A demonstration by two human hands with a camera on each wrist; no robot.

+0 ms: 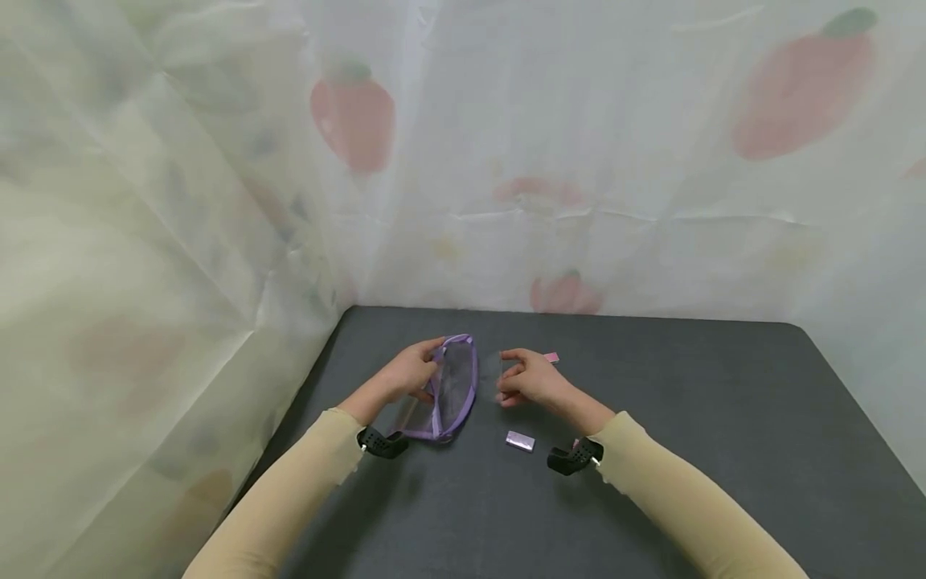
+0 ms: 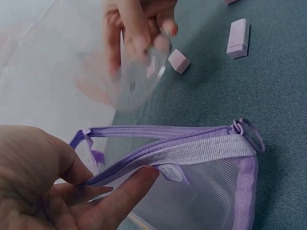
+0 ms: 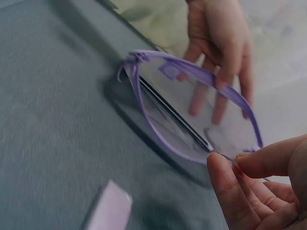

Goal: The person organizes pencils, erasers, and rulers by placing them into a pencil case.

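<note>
Looking down from the head: the left hand [image 1: 411,371] holds open a purple mesh zipper pouch [image 1: 452,390] on the dark worktop [image 1: 687,450]; the right hand [image 1: 531,378], just beside it, pinches a clear plastic piece [image 1: 499,371]. Left wrist: fingers [image 2: 127,189] curl inside the zipper edge [image 2: 168,143]; small pink erasers [image 2: 178,61] lie beyond. Right wrist: thumb and forefinger [image 3: 223,182] nip the clear piece's edge. The pouch is likely light and limp, best held by its stiffer zipper band.
</note>
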